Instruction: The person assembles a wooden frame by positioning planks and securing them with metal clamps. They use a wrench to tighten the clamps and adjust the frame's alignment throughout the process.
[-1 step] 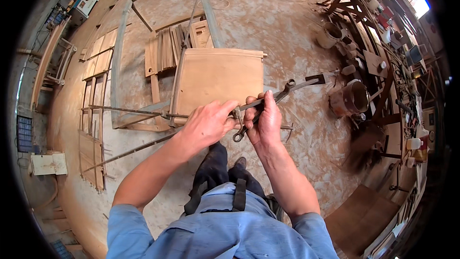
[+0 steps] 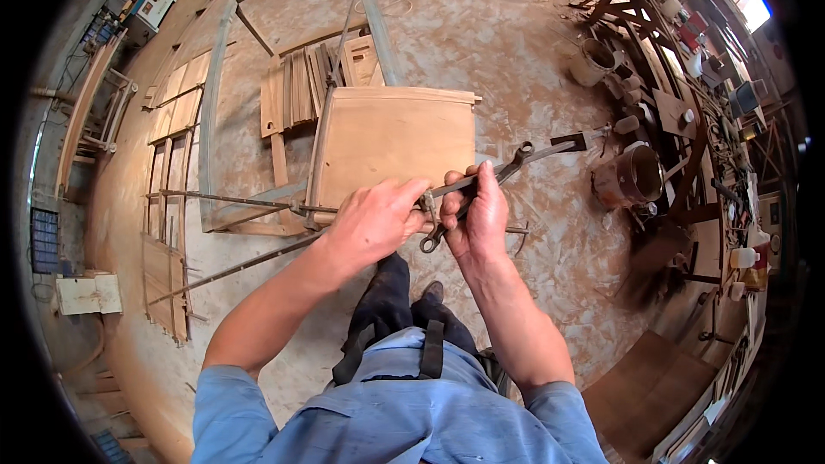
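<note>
My left hand (image 2: 374, 222) is closed around a long, dark bar clamp (image 2: 531, 159), at a small metal fitting on its bar. The bar slopes from the lower left, passes behind my left forearm and ends in a flat jaw at the right. My right hand (image 2: 481, 213) grips a dark double-ended ring spanner (image 2: 431, 243) and steadies the clamp bar against it. Both rings of the spanner stick out of the fist. Just beyond my hands stands a pale wooden panel (image 2: 395, 142), with a second bar clamp (image 2: 215, 198) along its near edge.
A grey metal frame (image 2: 209, 120) lies on the floor, with stacked wooden pieces (image 2: 296, 90) inside it. Slatted wood (image 2: 163, 245) lies at the left. Dirty buckets (image 2: 627, 179) and a cluttered bench (image 2: 679, 77) line the right side. A brown sheet (image 2: 649, 391) lies lower right.
</note>
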Action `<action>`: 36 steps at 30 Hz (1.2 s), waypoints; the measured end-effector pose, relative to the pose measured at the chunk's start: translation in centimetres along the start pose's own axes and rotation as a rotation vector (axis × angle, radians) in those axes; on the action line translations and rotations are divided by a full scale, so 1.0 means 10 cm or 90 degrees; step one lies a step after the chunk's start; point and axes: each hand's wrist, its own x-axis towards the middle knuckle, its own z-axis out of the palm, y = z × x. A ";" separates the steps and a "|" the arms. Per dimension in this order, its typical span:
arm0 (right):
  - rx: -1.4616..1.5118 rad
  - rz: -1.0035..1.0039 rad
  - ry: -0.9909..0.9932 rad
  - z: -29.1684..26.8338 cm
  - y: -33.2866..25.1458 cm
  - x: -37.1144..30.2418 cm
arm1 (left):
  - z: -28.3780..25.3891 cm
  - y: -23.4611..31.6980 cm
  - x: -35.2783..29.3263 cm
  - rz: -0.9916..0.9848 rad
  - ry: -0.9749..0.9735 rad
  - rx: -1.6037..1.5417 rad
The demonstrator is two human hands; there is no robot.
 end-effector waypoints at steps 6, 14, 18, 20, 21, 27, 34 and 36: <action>0.060 -0.017 0.029 0.00 -0.05 0.59 | -0.25 -0.52 0.19 0.050 0.003 0.084; 0.014 -0.013 0.115 0.16 0.20 1.92 | -0.69 -2.12 0.46 -0.065 -0.007 -0.004; 0.020 0.053 0.106 0.18 0.46 2.44 | -0.66 -2.80 0.77 -0.095 -0.006 -0.028; -0.022 0.070 0.116 0.19 0.53 2.61 | -0.68 -3.01 0.92 -0.050 0.009 -0.012; -0.038 0.093 0.116 0.18 0.57 2.66 | -0.71 -3.07 0.97 -0.048 0.003 0.001; -0.147 0.191 0.123 0.20 0.72 2.81 | -0.81 -3.55 1.18 -0.052 -0.026 0.029; -0.391 0.134 0.120 0.14 0.28 2.55 | -0.69 -3.84 1.28 -0.013 -0.021 0.033; -0.612 0.064 0.141 0.13 -0.15 2.43 | -0.67 -3.89 1.23 -0.027 -0.014 0.026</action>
